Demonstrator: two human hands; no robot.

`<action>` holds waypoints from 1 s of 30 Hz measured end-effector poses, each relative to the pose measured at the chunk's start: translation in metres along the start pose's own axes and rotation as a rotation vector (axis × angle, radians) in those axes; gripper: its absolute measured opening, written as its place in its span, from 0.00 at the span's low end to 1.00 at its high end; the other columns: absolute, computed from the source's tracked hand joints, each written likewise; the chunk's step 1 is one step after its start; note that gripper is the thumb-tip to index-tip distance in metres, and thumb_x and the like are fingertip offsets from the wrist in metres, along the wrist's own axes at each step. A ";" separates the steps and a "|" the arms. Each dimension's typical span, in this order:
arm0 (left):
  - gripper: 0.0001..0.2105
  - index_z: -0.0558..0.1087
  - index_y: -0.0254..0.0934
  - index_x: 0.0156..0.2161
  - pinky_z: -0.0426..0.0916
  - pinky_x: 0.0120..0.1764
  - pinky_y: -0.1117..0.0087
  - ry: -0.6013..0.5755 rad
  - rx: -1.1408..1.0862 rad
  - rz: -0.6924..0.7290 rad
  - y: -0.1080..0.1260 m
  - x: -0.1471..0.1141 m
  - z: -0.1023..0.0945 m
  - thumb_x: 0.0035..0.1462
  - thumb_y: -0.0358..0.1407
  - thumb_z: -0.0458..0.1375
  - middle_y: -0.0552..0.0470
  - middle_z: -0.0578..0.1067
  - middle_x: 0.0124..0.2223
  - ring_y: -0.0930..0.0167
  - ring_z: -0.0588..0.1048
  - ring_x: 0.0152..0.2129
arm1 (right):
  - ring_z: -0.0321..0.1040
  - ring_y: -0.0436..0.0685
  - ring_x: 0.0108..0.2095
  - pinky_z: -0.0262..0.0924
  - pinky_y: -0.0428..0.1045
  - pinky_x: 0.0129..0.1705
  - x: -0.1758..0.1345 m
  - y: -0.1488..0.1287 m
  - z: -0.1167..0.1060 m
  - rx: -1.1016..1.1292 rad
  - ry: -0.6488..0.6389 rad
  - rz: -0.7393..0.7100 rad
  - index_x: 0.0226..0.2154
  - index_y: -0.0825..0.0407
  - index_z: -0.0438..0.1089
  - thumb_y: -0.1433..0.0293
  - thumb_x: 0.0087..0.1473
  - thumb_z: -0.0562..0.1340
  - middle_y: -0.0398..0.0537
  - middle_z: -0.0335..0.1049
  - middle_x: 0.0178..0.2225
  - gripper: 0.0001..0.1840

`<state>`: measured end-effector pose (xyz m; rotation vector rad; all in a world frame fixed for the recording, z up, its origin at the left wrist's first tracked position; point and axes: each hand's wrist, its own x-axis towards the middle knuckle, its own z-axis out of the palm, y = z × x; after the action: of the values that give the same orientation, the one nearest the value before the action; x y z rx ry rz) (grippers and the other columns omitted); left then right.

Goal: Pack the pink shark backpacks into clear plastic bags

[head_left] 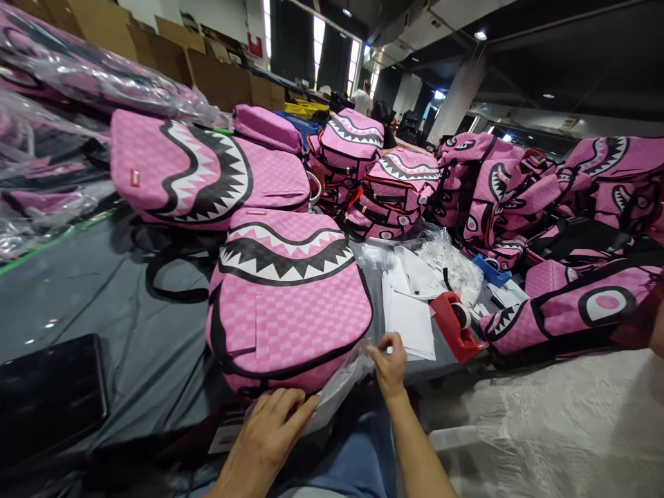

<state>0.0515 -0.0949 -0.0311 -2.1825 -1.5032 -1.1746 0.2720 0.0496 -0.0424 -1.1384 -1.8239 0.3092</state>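
A pink checkered backpack [295,311] with a black-and-white shark-mouth print lies front side up before me. Along its near right edge stretches a clear plastic bag [339,391]. My left hand [274,429] is at the backpack's near end, its fingers bent together over the edge of the plastic. To the right, my right hand [390,363] pinches the bag's other side between thumb and fingers. How far the plastic reaches under the backpack is hidden.
Another pink backpack [207,169] lies just behind. A black tablet-like device [52,391] rests at left. On the right are white papers [409,321], a red tape dispenser [456,328] and several more pink bags [570,311]. Plastic-wrapped bags [93,76] are piled at far left.
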 end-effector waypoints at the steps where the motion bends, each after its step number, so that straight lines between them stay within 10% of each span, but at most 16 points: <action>1: 0.12 0.76 0.43 0.48 0.65 0.38 0.69 0.017 -0.005 -0.017 0.001 0.000 0.000 0.68 0.30 0.52 0.52 0.76 0.37 0.71 0.74 0.32 | 0.66 0.55 0.31 0.65 0.50 0.36 -0.007 -0.003 -0.007 -0.032 0.021 -0.137 0.33 0.48 0.65 0.62 0.61 0.62 0.43 0.66 0.29 0.08; 6: 0.12 0.74 0.41 0.51 0.67 0.47 0.66 0.059 -0.019 -0.062 0.007 -0.013 -0.002 0.68 0.28 0.54 0.51 0.76 0.38 0.69 0.75 0.38 | 0.69 0.63 0.52 0.67 0.60 0.56 -0.005 -0.026 -0.027 -0.106 -0.264 -0.667 0.52 0.50 0.69 0.73 0.56 0.60 0.56 0.72 0.48 0.20; 13: 0.07 0.77 0.42 0.44 0.71 0.47 0.59 0.173 0.206 -0.189 0.015 -0.024 -0.004 0.64 0.31 0.58 0.44 0.76 0.45 0.59 0.72 0.47 | 0.70 0.57 0.40 0.68 0.51 0.46 0.029 -0.019 -0.025 -0.075 -0.519 -1.030 0.37 0.51 0.68 0.72 0.56 0.60 0.50 0.74 0.36 0.05; 19: 0.09 0.73 0.36 0.42 0.68 0.50 0.65 0.073 0.222 0.178 -0.002 -0.004 -0.017 0.69 0.28 0.50 0.50 0.77 0.38 0.70 0.76 0.36 | 0.63 0.54 0.31 0.57 0.50 0.34 0.044 -0.014 -0.017 -0.184 -0.743 -1.088 0.31 0.48 0.67 0.68 0.58 0.60 0.45 0.71 0.30 0.03; 24: 0.09 0.69 0.39 0.40 0.65 0.39 0.66 -0.187 0.152 0.160 -0.019 0.015 -0.046 0.63 0.23 0.52 0.54 0.74 0.36 0.68 0.73 0.32 | 0.63 0.53 0.31 0.51 0.49 0.33 0.082 -0.052 -0.026 -0.183 -0.972 -1.056 0.34 0.48 0.69 0.64 0.57 0.66 0.42 0.71 0.30 0.07; 30: 0.04 0.66 0.38 0.38 0.65 0.40 0.63 -0.164 0.262 0.173 -0.025 0.074 -0.096 0.62 0.31 0.59 0.52 0.71 0.35 0.64 0.71 0.34 | 0.59 0.54 0.29 0.49 0.50 0.33 0.113 -0.098 -0.037 -0.079 -0.600 -1.057 0.32 0.50 0.64 0.63 0.60 0.62 0.43 0.65 0.27 0.10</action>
<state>-0.0050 -0.0914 0.0788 -2.2172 -1.4042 -0.7165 0.2302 0.0789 0.1029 0.0188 -2.7012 -0.0695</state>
